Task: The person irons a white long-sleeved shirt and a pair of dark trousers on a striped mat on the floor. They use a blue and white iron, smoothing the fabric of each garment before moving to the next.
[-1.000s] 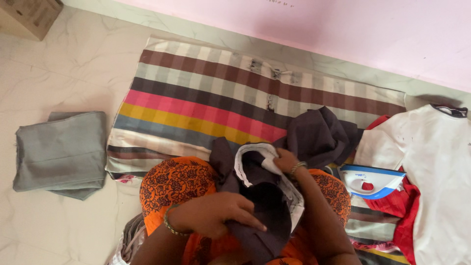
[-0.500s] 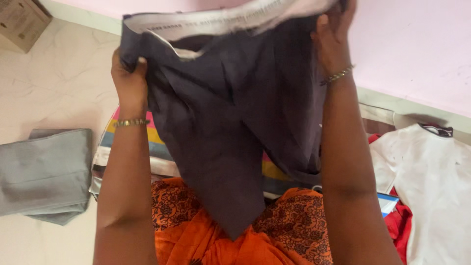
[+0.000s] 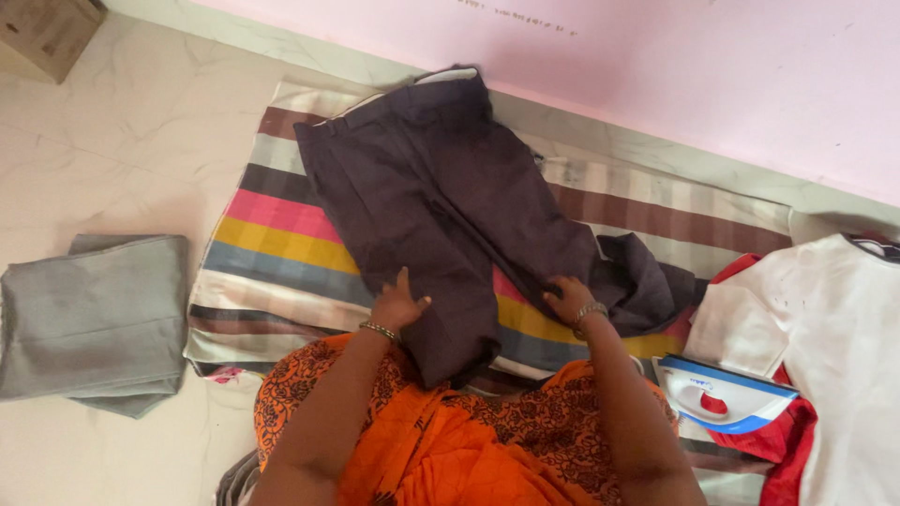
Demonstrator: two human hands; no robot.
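A pair of dark grey trousers point(image 3: 441, 197) lies spread on the striped cloth point(image 3: 281, 239) on the floor, waistband towards the pink wall. My left hand point(image 3: 396, 305) rests flat on the near leg, fingers apart. My right hand point(image 3: 567, 295) presses on the other leg, which bunches up to the right. Both wrists wear bangles. My orange patterned garment point(image 3: 441, 440) fills the bottom of the view.
A folded grey garment point(image 3: 94, 319) lies on the marble floor at the left. A white and blue iron point(image 3: 722, 394) sits at the right beside a red cloth point(image 3: 778, 440) and a white shirt point(image 3: 834, 347). A cardboard box point(image 3: 47, 33) stands at the top left.
The trousers were bunched in my lap, then held up by the waistband with both hands. Now they lie spread on the striped cloth with my hands resting on the legs.
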